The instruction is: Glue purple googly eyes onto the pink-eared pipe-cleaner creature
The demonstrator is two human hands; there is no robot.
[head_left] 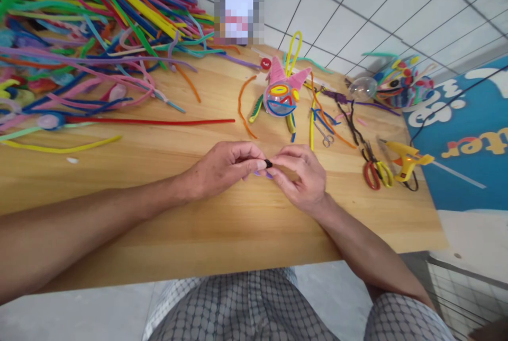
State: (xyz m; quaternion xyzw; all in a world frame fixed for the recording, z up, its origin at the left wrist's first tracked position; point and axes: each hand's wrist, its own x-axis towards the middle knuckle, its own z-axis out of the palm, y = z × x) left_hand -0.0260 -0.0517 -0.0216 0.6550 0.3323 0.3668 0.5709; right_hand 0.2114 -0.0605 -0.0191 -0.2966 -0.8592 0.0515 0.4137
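Note:
Near the middle of the table, my left hand point(228, 166) and my right hand point(299, 174) meet fingertip to fingertip. Between them they pinch a small black piece point(269, 163), which looks like coiled pipe cleaner. A bit of purple point(262, 173) shows just under the fingers; the rest of it is hidden. Beyond my hands stands a clear ball figure point(281, 100) with pink pointed ears, a yellow loop on top and yellow-and-green legs. Orange pipe cleaners point(243, 110) lie beside the figure.
A big heap of coloured pipe cleaners point(99, 60) covers the left back. To the right lie red-and-yellow-handled scissors point(377, 172), small scissors point(327, 140), a yellow glue gun point(407, 160) and a clear ball point(362, 89). A red pipe cleaner point(170, 121) stretches across the left.

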